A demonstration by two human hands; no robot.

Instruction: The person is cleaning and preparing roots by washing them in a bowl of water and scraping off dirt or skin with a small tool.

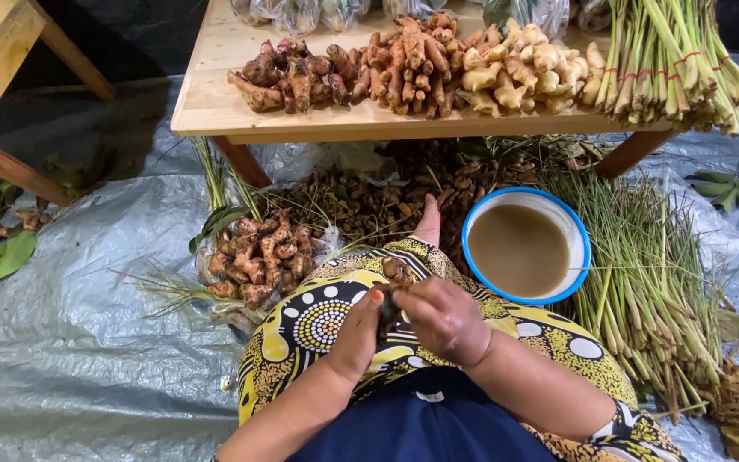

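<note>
Over grey tarp (87, 342), both hands (412, 321) hide a small dark root (389, 301).

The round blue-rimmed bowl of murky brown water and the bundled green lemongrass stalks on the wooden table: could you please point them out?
Blue-rimmed bowl (576, 257), head view: right rim.
Bundled lemongrass stalks (669, 64), head view: mid-stalks.
</note>
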